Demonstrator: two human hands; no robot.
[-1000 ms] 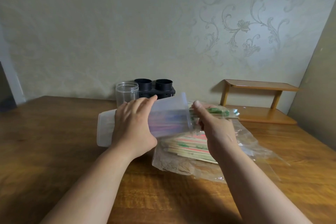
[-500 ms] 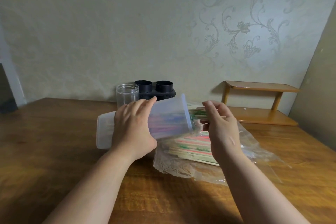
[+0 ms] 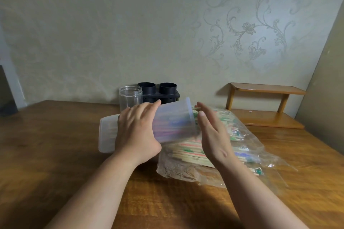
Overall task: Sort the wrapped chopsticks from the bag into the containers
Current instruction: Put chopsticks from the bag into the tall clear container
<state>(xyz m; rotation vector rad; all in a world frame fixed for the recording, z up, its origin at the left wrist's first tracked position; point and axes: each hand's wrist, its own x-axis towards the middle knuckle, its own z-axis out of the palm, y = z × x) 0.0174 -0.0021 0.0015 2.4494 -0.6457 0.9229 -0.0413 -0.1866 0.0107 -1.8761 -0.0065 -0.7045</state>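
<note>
My left hand [image 3: 136, 132] grips a translucent plastic container [image 3: 173, 121] that lies tilted on its side, mouth to the right, with coloured wrapped chopsticks showing through its wall. At the container's mouth my right hand [image 3: 212, 134] is held flat, fingers straight, against the chopstick ends sticking out. Under both lies a clear plastic bag [image 3: 247, 156] with several wrapped chopsticks [image 3: 188, 152] in red, green and blue wrappers.
A clear empty jar [image 3: 130, 96] and a black two-cup holder [image 3: 158, 91] stand at the back of the wooden table [image 3: 46, 145]. A small wooden shelf [image 3: 266, 106] sits at the back right by the wall.
My right hand held green-wrapped chopsticks at the container's mouth and slid them in; it has let go and now lies flat against their ends. The left hand stays on the container.
</note>
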